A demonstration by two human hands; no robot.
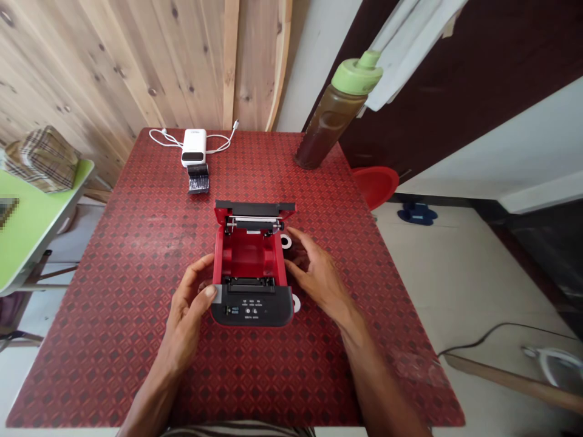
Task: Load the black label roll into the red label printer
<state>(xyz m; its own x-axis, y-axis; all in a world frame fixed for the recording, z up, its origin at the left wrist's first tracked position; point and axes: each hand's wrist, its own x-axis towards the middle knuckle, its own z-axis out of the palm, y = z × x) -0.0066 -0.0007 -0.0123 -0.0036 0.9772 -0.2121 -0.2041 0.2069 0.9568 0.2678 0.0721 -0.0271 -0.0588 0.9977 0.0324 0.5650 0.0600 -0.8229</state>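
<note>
The red patterned tabletop (255,376) is spreading beneath it all; around its middle the red-and-black device (248,255) is sitting with its lid raised, its red inner bay opening upward and a dark roller lying along the lid's underside; pale lettering is running above and below two round buttons on the black front panel, but it is showing too small to read; a bottle (334,118) with a light green cap is standing toward the far right corner, its brownish body looking darker lower down; the left hand (191,303) is gripping the device's left side, its thumb pressing on the grey front corner and its other fingers curling along the wall; the right hand (319,276) is reaching beside the right wall, thumb and forefinger standing apart around a small white ring (286,241); whether they are pinching it, one cannot tell; a white gadget (194,145) with a dark band is lying at the back left, a white cable (223,144) looping beside it; a black curled piece (198,179) is resting at its near end; a white disc (296,303) is peeking out right of the front panel.
</note>
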